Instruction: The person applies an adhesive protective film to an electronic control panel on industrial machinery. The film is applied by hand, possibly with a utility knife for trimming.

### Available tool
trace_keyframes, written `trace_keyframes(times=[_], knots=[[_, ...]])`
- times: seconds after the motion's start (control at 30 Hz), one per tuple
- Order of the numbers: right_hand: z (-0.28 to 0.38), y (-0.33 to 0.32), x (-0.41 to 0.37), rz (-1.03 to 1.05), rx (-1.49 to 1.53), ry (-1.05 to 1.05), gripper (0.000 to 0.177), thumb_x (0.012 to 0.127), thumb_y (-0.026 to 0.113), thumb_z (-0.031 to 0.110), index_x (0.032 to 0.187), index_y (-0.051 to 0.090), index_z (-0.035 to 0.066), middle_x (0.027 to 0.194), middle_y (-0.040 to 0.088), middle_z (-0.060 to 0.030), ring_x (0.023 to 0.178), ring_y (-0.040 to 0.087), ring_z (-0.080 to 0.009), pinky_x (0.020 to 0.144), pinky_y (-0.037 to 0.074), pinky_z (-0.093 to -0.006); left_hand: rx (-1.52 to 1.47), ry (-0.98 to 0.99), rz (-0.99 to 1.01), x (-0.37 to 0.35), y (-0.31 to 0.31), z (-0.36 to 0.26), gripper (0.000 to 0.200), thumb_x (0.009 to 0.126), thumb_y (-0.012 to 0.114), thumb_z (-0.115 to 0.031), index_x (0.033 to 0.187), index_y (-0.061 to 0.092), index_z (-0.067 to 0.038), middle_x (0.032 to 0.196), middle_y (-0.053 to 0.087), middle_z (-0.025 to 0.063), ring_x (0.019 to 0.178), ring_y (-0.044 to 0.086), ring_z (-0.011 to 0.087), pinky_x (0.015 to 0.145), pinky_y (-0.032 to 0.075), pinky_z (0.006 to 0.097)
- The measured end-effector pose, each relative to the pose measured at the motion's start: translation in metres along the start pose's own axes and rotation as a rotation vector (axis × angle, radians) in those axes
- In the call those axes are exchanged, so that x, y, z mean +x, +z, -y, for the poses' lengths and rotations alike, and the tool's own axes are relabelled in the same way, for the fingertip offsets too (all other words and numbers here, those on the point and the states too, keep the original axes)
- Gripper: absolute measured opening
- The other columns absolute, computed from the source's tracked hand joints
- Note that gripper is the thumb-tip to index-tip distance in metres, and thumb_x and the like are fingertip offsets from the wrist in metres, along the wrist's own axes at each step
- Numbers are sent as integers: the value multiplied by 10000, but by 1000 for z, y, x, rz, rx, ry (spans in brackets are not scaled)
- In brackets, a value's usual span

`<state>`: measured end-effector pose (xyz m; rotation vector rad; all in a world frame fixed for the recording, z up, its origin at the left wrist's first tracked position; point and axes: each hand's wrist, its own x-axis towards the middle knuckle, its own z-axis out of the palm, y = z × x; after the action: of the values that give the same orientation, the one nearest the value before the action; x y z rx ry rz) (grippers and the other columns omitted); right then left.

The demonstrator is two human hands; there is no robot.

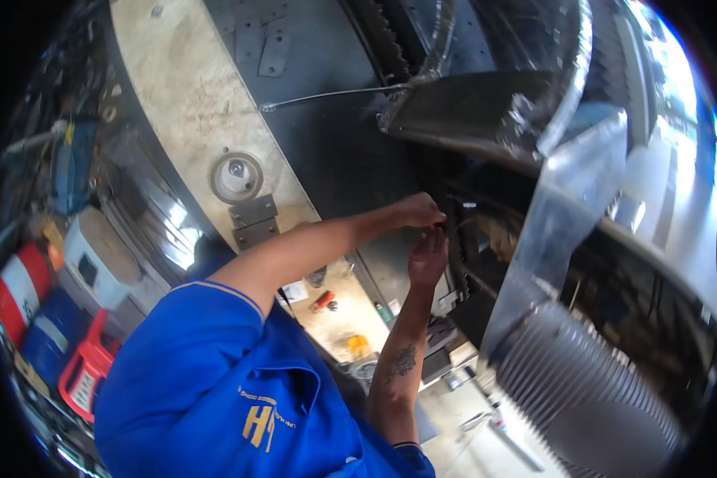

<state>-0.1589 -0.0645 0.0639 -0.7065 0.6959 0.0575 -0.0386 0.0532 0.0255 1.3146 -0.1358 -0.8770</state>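
Observation:
My left hand reaches across from the left, its fingers bent and closed at the edge of a dark machine frame. Just below it, my right hand is raised, with its fingers together and their tips close to the left fingertips. Whatever the two hands pinch is too small and dark to make out. Close to the right of both hands is the dark opening of the machine, with a brownish part inside.
A pale plate with a round fitting runs along the left. Right are a sheet-metal bracket and a ribbed motor. A red object lies below; a red-and-white drum stands far left.

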Motion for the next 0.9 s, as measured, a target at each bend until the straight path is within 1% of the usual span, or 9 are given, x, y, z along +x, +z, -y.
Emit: trace_keyframes(times=[0.13, 0.2, 0.27, 0.43, 0.5, 0.53, 0.63, 0.67, 0.9], knots=[[40, -25, 57, 64, 100, -9, 350, 978, 403, 311, 1206, 539, 82, 1181, 590, -111, 992, 597, -246, 853, 482, -421, -559, -296, 64, 51, 20, -10, 289, 858, 617, -273, 724, 666, -22, 595, 596, 40, 439, 510, 117, 387, 380, 252], [51, -6, 69, -117, 119, -48, 360, 982, 382, 287, 1207, 532, 49, 1196, 575, -111, 1028, 571, -269, 851, 471, -437, -786, -443, 29, 71, 29, 6, 265, 859, 619, -258, 733, 662, -29, 573, 573, 29, 421, 486, 112, 365, 359, 248], [59, -8, 72, 68, 154, 39, 318, 967, 431, 276, 1117, 581, 39, 1076, 617, -76, 873, 548, -206, 830, 461, -357, -951, -490, 21, 81, 29, 11, 217, 859, 620, -223, 753, 653, -36, 543, 530, 18, 414, 454, 92, 366, 331, 234], [67, -31, 74, 228, 208, 56, 230, 962, 456, 248, 984, 583, 58, 892, 569, -19, 751, 449, -170, 671, 398, -317, -926, -348, -127, 94, 43, 7, 231, 833, 642, -227, 689, 647, -48, 557, 560, 26, 430, 475, 102, 369, 319, 250], [70, -35, 69, -60, 121, -67, 200, 959, 470, 245, 909, 562, 75, 830, 520, -3, 727, 405, -166, 618, 331, -308, -883, -276, -133, 97, 47, 7, 240, 822, 654, -234, 663, 643, -54, 561, 568, 30, 435, 483, 110, 370, 317, 262], [72, -43, 71, 109, 138, -20, 202, 959, 472, 244, 905, 561, 72, 842, 530, -8, 730, 421, -177, 629, 350, -307, -846, -210, -208, 97, 49, 7, 256, 810, 670, -263, 671, 654, -48, 568, 581, 46, 446, 500, 121, 392, 350, 283], [70, -21, 62, -186, 72, -102, 207, 962, 465, 240, 900, 558, 66, 847, 533, -11, 734, 433, -184, 624, 356, -313, -723, -16, -402, 122, 69, 27, 303, 786, 694, -336, 725, 679, -40, 623, 622, 94, 519, 570, 161, 485, 428, 314], [70, -25, 64, -106, 11, -89, 226, 951, 480, 262, 887, 601, 82, 868, 620, -31, 775, 543, -198, 637, 454, -342, -618, 104, -527, 124, 72, 26, 343, 774, 700, -381, 770, 694, -38, 670, 651, 126, 583, 625, 189, 555, 471, 324], [67, -36, 69, -186, -40, -124, 229, 958, 466, 257, 897, 598, 80, 857, 617, -31, 740, 549, -199, 625, 454, -341, -433, 16, -590, 113, 65, 26, 427, 731, 707, -448, 885, 700, -50, 940, 678, 187, 910, 664, 289, 787, 496, 326]])
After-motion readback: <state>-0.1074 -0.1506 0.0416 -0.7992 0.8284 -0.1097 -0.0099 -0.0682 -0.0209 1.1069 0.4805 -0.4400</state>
